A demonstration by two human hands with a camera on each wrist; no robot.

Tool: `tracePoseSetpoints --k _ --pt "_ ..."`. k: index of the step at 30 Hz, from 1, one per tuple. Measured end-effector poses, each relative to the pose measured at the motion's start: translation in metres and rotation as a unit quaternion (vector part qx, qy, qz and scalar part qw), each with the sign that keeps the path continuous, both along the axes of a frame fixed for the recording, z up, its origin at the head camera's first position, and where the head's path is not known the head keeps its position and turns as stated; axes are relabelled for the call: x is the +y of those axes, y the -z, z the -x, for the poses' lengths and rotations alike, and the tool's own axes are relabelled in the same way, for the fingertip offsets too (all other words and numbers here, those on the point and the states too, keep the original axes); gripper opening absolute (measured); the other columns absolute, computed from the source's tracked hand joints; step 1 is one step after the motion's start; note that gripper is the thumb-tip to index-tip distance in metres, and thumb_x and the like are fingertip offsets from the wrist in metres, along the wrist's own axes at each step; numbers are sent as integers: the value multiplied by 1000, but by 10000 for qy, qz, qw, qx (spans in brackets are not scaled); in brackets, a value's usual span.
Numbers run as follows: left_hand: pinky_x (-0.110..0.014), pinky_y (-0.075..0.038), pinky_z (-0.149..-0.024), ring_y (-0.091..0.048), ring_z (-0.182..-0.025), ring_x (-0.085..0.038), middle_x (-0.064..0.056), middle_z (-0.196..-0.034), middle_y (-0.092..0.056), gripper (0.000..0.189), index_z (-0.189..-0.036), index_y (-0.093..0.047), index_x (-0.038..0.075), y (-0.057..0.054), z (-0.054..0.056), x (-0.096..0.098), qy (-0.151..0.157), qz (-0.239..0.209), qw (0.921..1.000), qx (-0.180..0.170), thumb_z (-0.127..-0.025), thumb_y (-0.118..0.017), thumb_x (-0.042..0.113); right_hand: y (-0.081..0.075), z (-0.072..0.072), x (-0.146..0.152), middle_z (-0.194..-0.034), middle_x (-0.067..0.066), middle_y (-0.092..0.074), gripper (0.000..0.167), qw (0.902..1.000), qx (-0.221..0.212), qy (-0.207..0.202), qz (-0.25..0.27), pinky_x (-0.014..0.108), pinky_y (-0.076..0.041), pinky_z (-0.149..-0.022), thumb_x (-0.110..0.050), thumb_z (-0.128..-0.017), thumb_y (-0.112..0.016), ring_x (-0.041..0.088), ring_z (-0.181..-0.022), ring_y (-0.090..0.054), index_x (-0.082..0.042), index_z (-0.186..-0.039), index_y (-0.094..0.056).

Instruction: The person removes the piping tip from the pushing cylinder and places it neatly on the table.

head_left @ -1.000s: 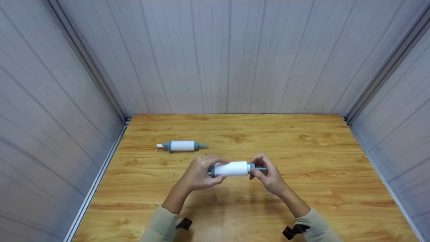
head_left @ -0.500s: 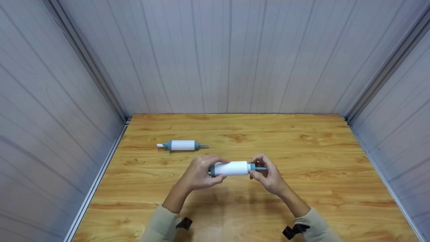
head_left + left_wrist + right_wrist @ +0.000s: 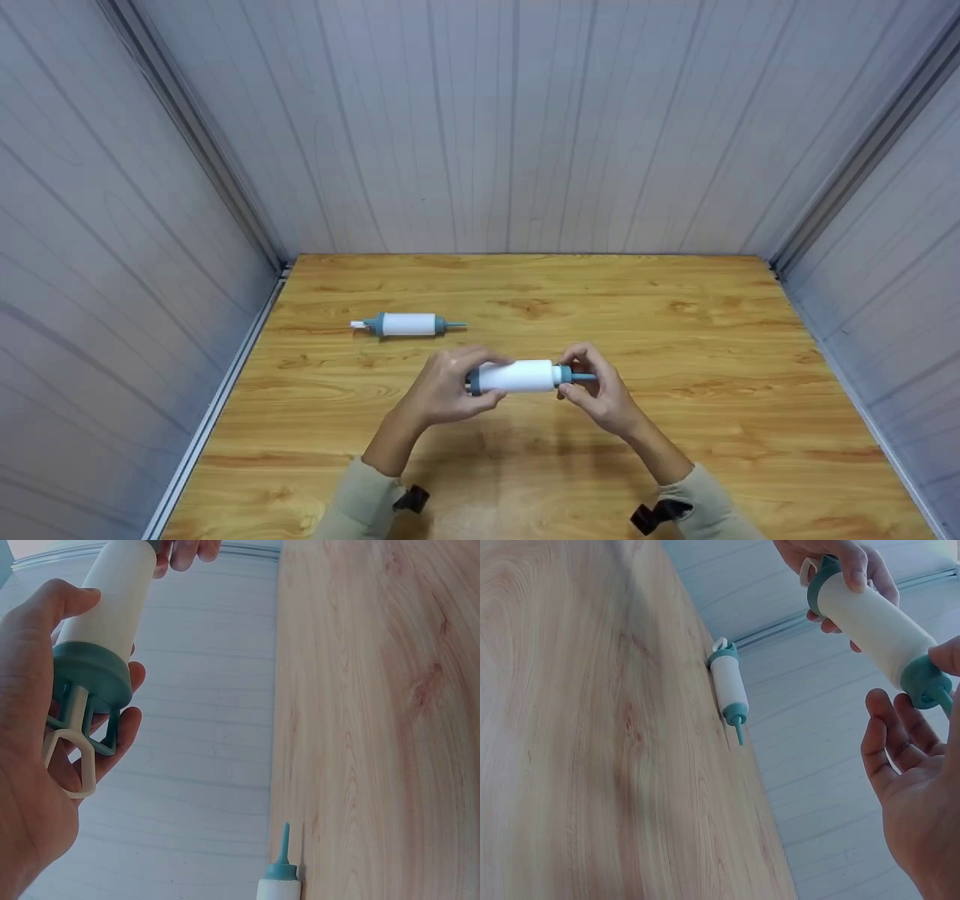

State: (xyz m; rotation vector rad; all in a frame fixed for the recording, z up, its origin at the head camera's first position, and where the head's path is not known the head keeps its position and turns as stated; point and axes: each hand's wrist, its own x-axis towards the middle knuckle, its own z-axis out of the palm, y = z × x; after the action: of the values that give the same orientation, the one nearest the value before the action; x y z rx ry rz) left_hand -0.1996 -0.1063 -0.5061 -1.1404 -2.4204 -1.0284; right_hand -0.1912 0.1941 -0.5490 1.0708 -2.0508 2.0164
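My left hand (image 3: 450,382) grips the white barrel of an icing syringe (image 3: 521,376), thumb on one side and fingers around the other. In the left wrist view, the syringe's teal rear collar (image 3: 94,667) and pale ring handle (image 3: 79,765) sit in the palm. With thumb and fingertips, my right hand (image 3: 600,394) pinches the teal nozzle cap (image 3: 924,681) at the other end. Its thin spout points right in the head view, past the right fingertips. The syringe is held level above the table.
A second, similar icing syringe (image 3: 409,325) lies on the wooden table (image 3: 675,315), behind and left of my hands, spout to the right. Pale panel walls (image 3: 480,135) stand at the back and both sides.
The teal nozzle cap has shifted very slightly right between my right fingertips. My left hand and the syringe lying on the table stay put.
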Motion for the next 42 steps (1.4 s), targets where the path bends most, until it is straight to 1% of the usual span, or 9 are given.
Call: tracePoseSetpoints --k 3,10,13,18,24,33,36,42 --pt "-27 -60 -70 -76 -80 -17 -7 -114 -87 34 -127 -82 13 -1 -1 0 15 -24 10000 -30 -94 -88 18 0 -1 0 -123 -1 -62 28 10000 -59 -6 42 25 -64 -81 19 -100 -56 10 -97 -71 17 -126 -48" --pt "-36 -68 -77 -81 -90 -20 -8 -118 -86 36 -129 -81 14 -1 -1 0 -27 17 10000 5 -94 -89 19 1 0 0 -122 -4 -64 31 9998 60 62 167 24 -65 -81 21 -98 -58 9 -97 -72 19 -126 -47" --pt "-38 -69 -78 -82 -92 -21 -8 -119 -86 37 -128 -81 13 -2 -1 0 -40 17 10000 32 -94 -91 19 2 1 0 -123 -5 -64 30 9996 112 61 248 23 -65 -81 23 -97 -58 9 -96 -72 19 -124 -46" --pt "-40 -69 -80 -83 -95 -22 -8 -119 -86 38 -129 -81 13 -2 0 0 -60 23 10000 -15 -93 -92 20 3 2 0 -125 -7 -63 28 9992 264 35 314 22 -64 -81 25 -96 -58 2 -97 -70 20 -121 -46" --pt "-42 -70 -82 -83 -97 -22 -9 -119 -86 37 -128 -81 13 -2 -1 0 -67 -4 9999 -90 -93 -91 20 3 3 2 -125 -7 -66 28 9980 427 21 472 20 -64 -81 26 -94 -57 4 -97 -71 22 -120 -48" --pt "-43 -70 -82 -84 -100 -24 -8 -120 -86 36 -127 -82 13 0 1 1 -55 -45 10000 -54 -93 -91 20 2 3 8 -126 -10 -69 30 9975 498 148 483 19 -65 -90 29 -91 -61 2 -106 -73 23 -119 -51" --pt "-44 -70 -82 -84 -101 -25 -8 -120 -86 37 -127 -82 13 2 1 0 -88 -45 9999 -37 -92 -91 19 3 3 11 -126 -10 -70 30 9973 519 215 471 17 -64 -91 30 -90 -63 1 -108 -72 23 -119 -53" --pt "-46 -70 -85 -84 -104 -26 -7 -123 -86 36 -128 -81 14 5 2 -3 -251 65 9994 -211 -94 -90 21 6 5 18 -119 -9 -72 30 9974 507 266 429 16 -63 -90 29 -89 -65 1 -104 -71 22 -117 -56"
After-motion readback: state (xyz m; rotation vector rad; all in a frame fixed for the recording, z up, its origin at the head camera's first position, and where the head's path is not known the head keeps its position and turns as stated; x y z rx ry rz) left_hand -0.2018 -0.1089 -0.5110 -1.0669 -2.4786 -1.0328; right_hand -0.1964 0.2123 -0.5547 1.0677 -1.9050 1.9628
